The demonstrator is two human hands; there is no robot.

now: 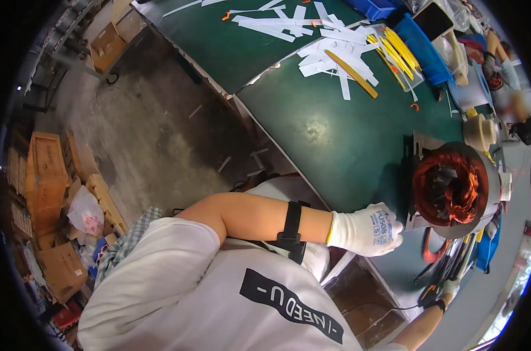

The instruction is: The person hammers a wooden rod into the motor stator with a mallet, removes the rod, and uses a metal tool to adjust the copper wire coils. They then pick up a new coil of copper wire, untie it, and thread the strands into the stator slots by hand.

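A motor stator (449,187) with reddish copper windings inside a grey metal ring stands on the green table at the right. My left hand (367,231), in a white glove with blue print, is beside the stator's near left side, its fingers curled; whatever they may hold is hidden. Farther right and nearer to me, my gloved right hand (450,288) reaches to the table's edge among long-handled tools (452,257). A black and orange tool (429,295) lies close by it. The right fingers are too small and covered to read.
White paper strips (341,50) lie heaped on the table (300,111), with a yellow strip (352,74) across them. Yellow sleeves (400,50) fill a tray beside a blue bin (423,50). A red wire coil (433,248) lies below the stator. Another person's arm (492,47) shows far right.
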